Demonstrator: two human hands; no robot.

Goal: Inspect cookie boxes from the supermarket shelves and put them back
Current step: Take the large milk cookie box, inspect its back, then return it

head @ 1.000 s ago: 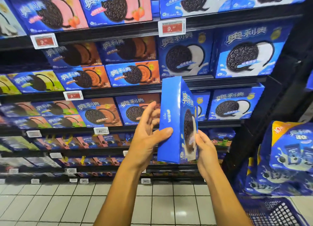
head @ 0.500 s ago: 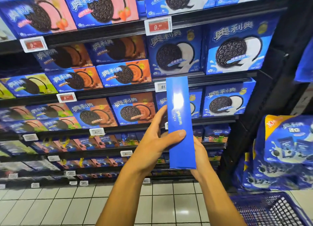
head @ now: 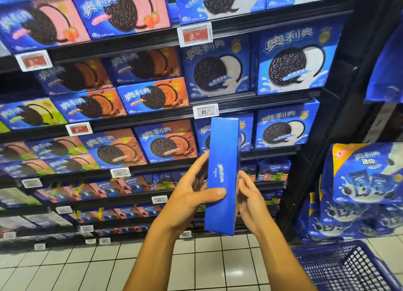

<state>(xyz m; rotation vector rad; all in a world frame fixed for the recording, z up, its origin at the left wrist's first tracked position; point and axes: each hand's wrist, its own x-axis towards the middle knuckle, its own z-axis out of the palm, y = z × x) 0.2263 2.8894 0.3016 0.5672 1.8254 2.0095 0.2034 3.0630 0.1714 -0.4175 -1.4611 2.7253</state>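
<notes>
I hold a blue cookie box upright in front of the shelves, its narrow side panel turned toward me. My left hand grips it from the left, thumb lying across the side panel. My right hand holds it from the right, fingers against the hidden front face. Behind the box, a shelf carries matching blue boxes showing a black cookie with white cream.
Shelves to the left hold orange, pink and green flavoured boxes. White price tags clip to the shelf edges. Blue cookie bags hang at the right above a blue wire basket. White floor tiles lie below.
The box has turned from showing its front face obliquely to showing only its narrow side. My view has shifted, so the shelves sit further left and lower.
</notes>
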